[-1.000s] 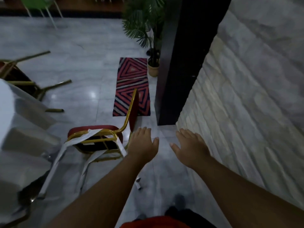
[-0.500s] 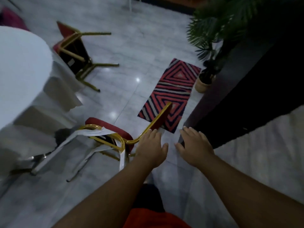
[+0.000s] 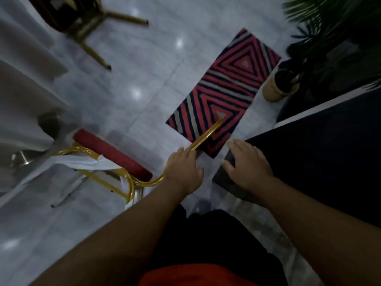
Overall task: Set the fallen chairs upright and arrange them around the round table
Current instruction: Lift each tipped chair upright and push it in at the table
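Note:
A fallen chair point(image 3: 111, 153) with a red seat and gold frame lies on its side on the marble floor, white fabric strips caught in its frame. My left hand point(image 3: 184, 170) is spread, palm down, over the gold backrest rail and covers part of it; I cannot tell if it touches. My right hand point(image 3: 247, 164) hovers open to the right, in front of the dark pillar base, holding nothing. A second fallen chair point(image 3: 82, 21) lies at the top left. The round table's white cloth point(image 3: 22, 83) drapes down the left edge.
A red, navy and grey striped rug point(image 3: 224, 91) lies beyond the chair. A potted palm point(image 3: 278, 85) stands at the top right beside a dark pillar point(image 3: 321, 153). Marble floor point(image 3: 140, 79) stretches between the two chairs.
The view has tilted down and closer to the floor. Both hands have reached toward the near chair, the left now over its backrest rail. The chairs have not moved.

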The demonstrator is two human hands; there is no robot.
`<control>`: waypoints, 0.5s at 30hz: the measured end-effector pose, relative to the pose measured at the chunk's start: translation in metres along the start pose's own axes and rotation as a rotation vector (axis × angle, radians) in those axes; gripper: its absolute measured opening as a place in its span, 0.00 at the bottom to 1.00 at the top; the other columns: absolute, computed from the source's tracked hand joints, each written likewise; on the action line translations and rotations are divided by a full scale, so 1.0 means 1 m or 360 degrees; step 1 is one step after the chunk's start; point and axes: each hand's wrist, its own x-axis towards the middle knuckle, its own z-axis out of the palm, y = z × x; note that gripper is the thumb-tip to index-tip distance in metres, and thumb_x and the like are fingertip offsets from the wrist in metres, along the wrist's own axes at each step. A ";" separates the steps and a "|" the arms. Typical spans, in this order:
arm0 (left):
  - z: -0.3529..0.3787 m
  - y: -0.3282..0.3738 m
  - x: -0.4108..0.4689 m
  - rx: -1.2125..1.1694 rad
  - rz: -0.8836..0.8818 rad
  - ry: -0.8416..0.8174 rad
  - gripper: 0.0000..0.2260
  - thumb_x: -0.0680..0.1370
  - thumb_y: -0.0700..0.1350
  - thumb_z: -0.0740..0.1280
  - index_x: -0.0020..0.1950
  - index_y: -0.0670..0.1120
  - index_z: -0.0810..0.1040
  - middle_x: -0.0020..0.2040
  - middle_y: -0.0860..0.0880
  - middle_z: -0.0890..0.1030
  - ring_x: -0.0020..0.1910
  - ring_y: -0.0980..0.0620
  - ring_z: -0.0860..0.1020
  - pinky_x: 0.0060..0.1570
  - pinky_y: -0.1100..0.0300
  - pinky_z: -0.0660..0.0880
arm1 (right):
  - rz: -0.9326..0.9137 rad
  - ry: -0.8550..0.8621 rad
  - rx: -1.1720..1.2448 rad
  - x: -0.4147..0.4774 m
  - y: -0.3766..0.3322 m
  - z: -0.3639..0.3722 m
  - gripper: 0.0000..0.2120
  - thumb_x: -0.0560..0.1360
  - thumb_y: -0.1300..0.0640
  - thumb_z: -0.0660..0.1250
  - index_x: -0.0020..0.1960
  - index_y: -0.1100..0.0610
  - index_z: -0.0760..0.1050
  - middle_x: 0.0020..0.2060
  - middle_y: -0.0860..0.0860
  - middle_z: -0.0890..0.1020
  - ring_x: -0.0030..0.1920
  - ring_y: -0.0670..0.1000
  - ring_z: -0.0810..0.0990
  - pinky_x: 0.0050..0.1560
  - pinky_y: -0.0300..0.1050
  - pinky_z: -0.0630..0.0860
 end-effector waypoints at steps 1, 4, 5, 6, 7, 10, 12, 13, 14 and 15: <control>0.003 -0.001 0.012 -0.0034 -0.0020 -0.0005 0.22 0.79 0.57 0.58 0.67 0.45 0.72 0.64 0.43 0.76 0.64 0.42 0.72 0.66 0.46 0.70 | -0.0015 -0.0036 -0.0014 0.017 0.005 0.001 0.32 0.82 0.41 0.58 0.81 0.52 0.56 0.81 0.52 0.59 0.81 0.53 0.56 0.80 0.53 0.53; 0.016 -0.004 0.049 -0.0146 -0.0077 -0.0026 0.21 0.78 0.56 0.59 0.65 0.45 0.72 0.63 0.44 0.76 0.63 0.42 0.72 0.66 0.46 0.70 | -0.0079 -0.0106 -0.0055 0.078 0.017 0.010 0.33 0.81 0.42 0.61 0.81 0.51 0.55 0.81 0.51 0.58 0.81 0.53 0.55 0.80 0.54 0.54; 0.023 -0.007 0.063 -0.0176 -0.0105 -0.0016 0.20 0.77 0.55 0.59 0.65 0.46 0.72 0.62 0.44 0.76 0.63 0.43 0.72 0.66 0.46 0.70 | -0.0106 -0.0128 -0.0054 0.100 0.020 0.016 0.34 0.81 0.43 0.62 0.81 0.51 0.55 0.82 0.51 0.58 0.81 0.53 0.55 0.80 0.55 0.54; 0.031 -0.010 0.077 -0.0198 -0.0134 -0.0004 0.19 0.78 0.54 0.61 0.65 0.46 0.72 0.62 0.45 0.76 0.63 0.44 0.72 0.66 0.47 0.70 | -0.0132 -0.0154 -0.0057 0.122 0.023 0.023 0.34 0.80 0.44 0.63 0.81 0.51 0.55 0.82 0.52 0.57 0.81 0.54 0.55 0.80 0.55 0.54; 0.040 -0.014 0.091 -0.0215 -0.0167 0.0016 0.18 0.78 0.54 0.62 0.64 0.46 0.72 0.62 0.45 0.76 0.63 0.44 0.72 0.66 0.48 0.70 | -0.0166 -0.0182 -0.0069 0.145 0.026 0.031 0.35 0.80 0.45 0.64 0.81 0.51 0.55 0.82 0.52 0.57 0.81 0.54 0.55 0.80 0.56 0.54; 0.076 -0.022 0.137 -0.0270 -0.0280 0.0039 0.15 0.78 0.52 0.65 0.61 0.45 0.73 0.60 0.44 0.77 0.61 0.44 0.74 0.62 0.50 0.70 | -0.0238 -0.0254 -0.0099 0.210 0.042 0.063 0.36 0.79 0.46 0.66 0.82 0.50 0.54 0.82 0.52 0.56 0.81 0.55 0.54 0.80 0.56 0.53; 0.103 -0.024 0.169 -0.0296 -0.0316 -0.0013 0.15 0.77 0.51 0.66 0.60 0.44 0.74 0.59 0.43 0.78 0.60 0.42 0.75 0.61 0.50 0.70 | -0.0291 -0.0280 -0.0115 0.246 0.058 0.087 0.37 0.79 0.45 0.68 0.81 0.51 0.55 0.82 0.53 0.56 0.81 0.55 0.54 0.80 0.57 0.52; 0.115 -0.025 0.186 -0.0297 -0.0315 -0.0053 0.17 0.77 0.51 0.66 0.62 0.43 0.74 0.60 0.42 0.78 0.61 0.41 0.76 0.61 0.49 0.70 | -0.0327 -0.0295 -0.0126 0.263 0.065 0.099 0.37 0.78 0.45 0.68 0.81 0.51 0.56 0.82 0.54 0.56 0.81 0.56 0.54 0.80 0.57 0.52; 0.127 -0.026 0.203 -0.0302 -0.0303 -0.0093 0.18 0.77 0.50 0.66 0.64 0.43 0.73 0.62 0.41 0.78 0.62 0.41 0.76 0.63 0.49 0.70 | -0.0357 -0.0319 -0.0148 0.279 0.074 0.108 0.38 0.78 0.44 0.69 0.81 0.51 0.56 0.82 0.54 0.56 0.81 0.56 0.54 0.80 0.56 0.50; 0.139 -0.026 0.221 -0.0317 -0.0291 -0.0112 0.19 0.78 0.50 0.66 0.65 0.42 0.73 0.62 0.41 0.78 0.62 0.41 0.75 0.63 0.49 0.70 | -0.0397 -0.0346 -0.0186 0.294 0.083 0.116 0.39 0.78 0.44 0.69 0.82 0.51 0.55 0.82 0.54 0.55 0.81 0.56 0.54 0.79 0.56 0.50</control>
